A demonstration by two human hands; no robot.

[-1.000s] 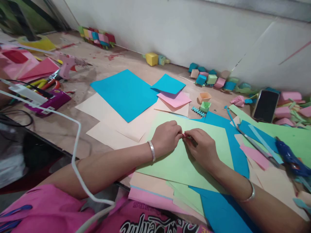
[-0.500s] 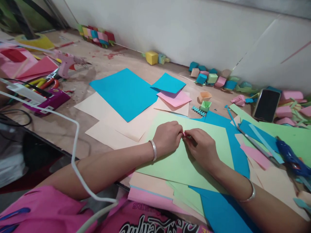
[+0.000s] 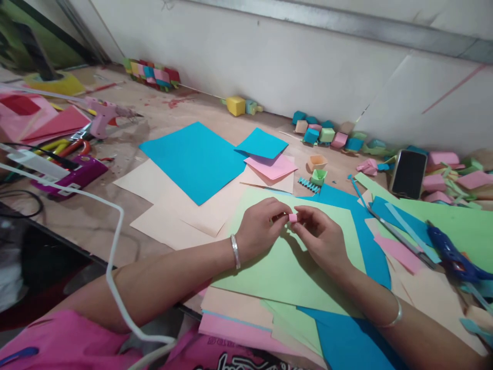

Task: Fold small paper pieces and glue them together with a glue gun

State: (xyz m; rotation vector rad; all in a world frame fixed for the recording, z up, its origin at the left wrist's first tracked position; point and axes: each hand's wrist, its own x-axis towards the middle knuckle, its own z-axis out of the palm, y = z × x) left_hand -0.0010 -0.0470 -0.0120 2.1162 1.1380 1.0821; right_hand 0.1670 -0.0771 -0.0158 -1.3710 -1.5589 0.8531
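Observation:
Between my two hands is a small pink folded paper piece [image 3: 293,218], pinched at both sides. My left hand [image 3: 262,226] grips its left side with thumb and forefinger. From the right, my right hand [image 3: 321,234] holds it with thumb and fingertips. Both hands are over a light green paper sheet [image 3: 246,277] that lies on other coloured sheets. Just beyond them stand a small green paper box [image 3: 319,177] and an orange paper box [image 3: 317,163], beside a zigzag-folded blue strip [image 3: 308,185].
Blue paper [image 3: 192,159] lies at centre left. On the right are tweezers [image 3: 404,236], a blue glue gun [image 3: 454,252] and a phone [image 3: 408,173]. A pink glue gun [image 3: 102,115] and a white cable [image 3: 115,241] are on the left. Paper cubes [image 3: 327,134] line the wall.
The pink paper piece now shows more clearly between my fingertips, and my fingers have opened out slightly around it. The camera view has tilted up a little.

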